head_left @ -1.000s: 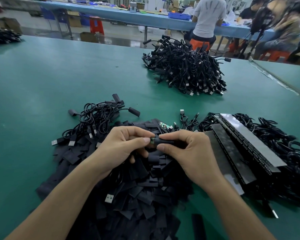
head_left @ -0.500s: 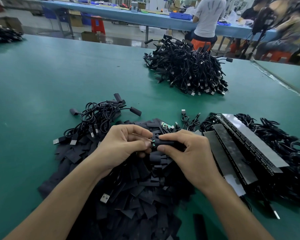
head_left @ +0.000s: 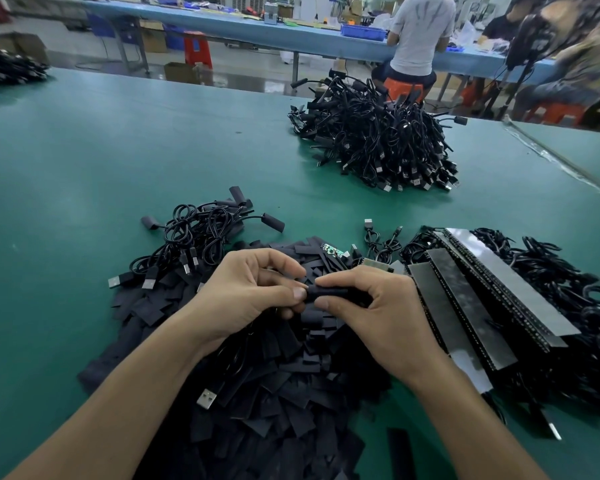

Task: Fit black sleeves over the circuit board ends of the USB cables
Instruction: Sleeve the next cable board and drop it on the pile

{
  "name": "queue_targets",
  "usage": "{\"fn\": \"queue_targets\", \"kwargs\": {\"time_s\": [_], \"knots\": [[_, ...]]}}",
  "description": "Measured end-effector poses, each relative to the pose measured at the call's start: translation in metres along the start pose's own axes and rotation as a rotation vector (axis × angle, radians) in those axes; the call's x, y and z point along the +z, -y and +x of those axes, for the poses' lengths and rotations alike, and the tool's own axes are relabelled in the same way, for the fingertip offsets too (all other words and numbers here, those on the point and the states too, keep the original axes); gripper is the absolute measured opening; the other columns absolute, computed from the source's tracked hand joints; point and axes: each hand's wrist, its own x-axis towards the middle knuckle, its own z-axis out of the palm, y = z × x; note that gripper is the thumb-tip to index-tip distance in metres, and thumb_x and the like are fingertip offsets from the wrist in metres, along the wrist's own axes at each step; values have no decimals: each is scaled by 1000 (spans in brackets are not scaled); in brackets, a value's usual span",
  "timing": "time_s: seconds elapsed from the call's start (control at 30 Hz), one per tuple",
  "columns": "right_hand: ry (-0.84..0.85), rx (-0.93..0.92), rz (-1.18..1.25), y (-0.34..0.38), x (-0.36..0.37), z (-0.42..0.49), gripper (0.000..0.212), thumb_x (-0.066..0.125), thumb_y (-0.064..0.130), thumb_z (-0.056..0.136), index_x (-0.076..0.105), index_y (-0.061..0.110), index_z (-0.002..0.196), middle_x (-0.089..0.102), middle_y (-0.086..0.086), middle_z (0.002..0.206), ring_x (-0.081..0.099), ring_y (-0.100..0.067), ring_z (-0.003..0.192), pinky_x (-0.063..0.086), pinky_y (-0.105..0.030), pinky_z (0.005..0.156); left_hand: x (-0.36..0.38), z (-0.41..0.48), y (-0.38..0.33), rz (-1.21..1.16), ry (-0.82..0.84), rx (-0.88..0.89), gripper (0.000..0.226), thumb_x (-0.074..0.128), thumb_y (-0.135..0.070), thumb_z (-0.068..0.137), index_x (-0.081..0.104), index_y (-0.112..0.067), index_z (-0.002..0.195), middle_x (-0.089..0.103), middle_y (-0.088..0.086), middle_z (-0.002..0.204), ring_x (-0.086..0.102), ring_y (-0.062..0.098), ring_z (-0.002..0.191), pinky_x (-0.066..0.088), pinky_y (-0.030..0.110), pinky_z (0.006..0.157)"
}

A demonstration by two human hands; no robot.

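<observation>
My right hand (head_left: pixel 374 313) pinches a black sleeve (head_left: pixel 328 292) between thumb and fingers, held level over a heap of loose flat sleeves (head_left: pixel 274 393). My left hand (head_left: pixel 246 294) grips the cable end at the sleeve's left mouth, thumb tip touching the sleeve. The circuit board end is hidden inside the sleeve and my fingers. This cable's USB plug (head_left: pixel 207 399) lies below my left wrist on the heap. A bare green circuit board (head_left: pixel 332 250) lies just beyond my hands.
A small bunch of sleeved cables (head_left: pixel 194 233) lies left of the heap. A large pile of cables (head_left: pixel 378 140) sits farther back. Strips of boards with cables (head_left: pixel 492 296) lie to the right. People sit at a blue bench behind the green table (head_left: pixel 84 161).
The sleeve has slid left over the board end; the green tip seen earlier between my thumbs is now covered. Both hands stay together.
</observation>
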Motion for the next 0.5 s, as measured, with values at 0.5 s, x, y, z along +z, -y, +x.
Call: {"fn": "queue_targets", "kwargs": {"time_s": [0.5], "knots": [[-238,192,132,8,24,-7,42,82,19,78,71,19,119,74,17,86,70,1,80,54,-15,78,3,2,4,-57,-81,-10,18,68,10,84,59,-6,82,71,17,69,72,22,65,57,23,57]]}}
